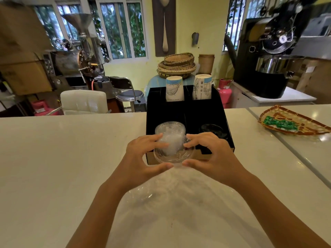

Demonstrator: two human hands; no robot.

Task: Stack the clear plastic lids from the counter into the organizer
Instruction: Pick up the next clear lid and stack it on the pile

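Observation:
A black organizer [223, 126] stands on the white counter, straight ahead. Its front left compartment holds a stack of clear plastic lids [170, 128]. In front of that compartment, over the organizer's front edge, both hands hold another stack of clear lids [172, 154]. My left hand [143, 158] grips its left side and my right hand [213, 156] grips its right side, thumbs under the near rim. More clear plastic, blurred, lies on the counter between my forearms [161, 194].
Black lids [212, 130] sit in the organizer's front right compartment. Two paper cup stacks [174, 88] [202, 86] stand in its back compartments. A woven tray with green packets [293, 122] lies at the right. The white counter [62, 158] stretches to the left.

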